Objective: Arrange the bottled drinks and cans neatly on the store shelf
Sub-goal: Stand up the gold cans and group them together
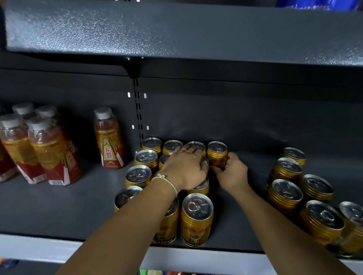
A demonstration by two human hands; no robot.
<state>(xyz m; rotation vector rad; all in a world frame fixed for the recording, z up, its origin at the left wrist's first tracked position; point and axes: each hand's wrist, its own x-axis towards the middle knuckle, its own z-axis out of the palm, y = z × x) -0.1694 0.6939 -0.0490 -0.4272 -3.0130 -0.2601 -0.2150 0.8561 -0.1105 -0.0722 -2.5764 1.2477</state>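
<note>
On the dark shelf (54, 207), the left hand (185, 168) lies spread over the tops of the gold cans (196, 218) while the right hand (230, 172) clasps the back-row can (217, 154) round its side, likely the surest hold on stiff, smooth, slippery metal.

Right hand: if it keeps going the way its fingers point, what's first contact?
The right hand points up-left at the gold can at the back-right of the middle cluster; its fingers already seem to be on it. Contact depth is unclear.

Gold cans (197, 220), dark grey shelf (54, 207)
</note>
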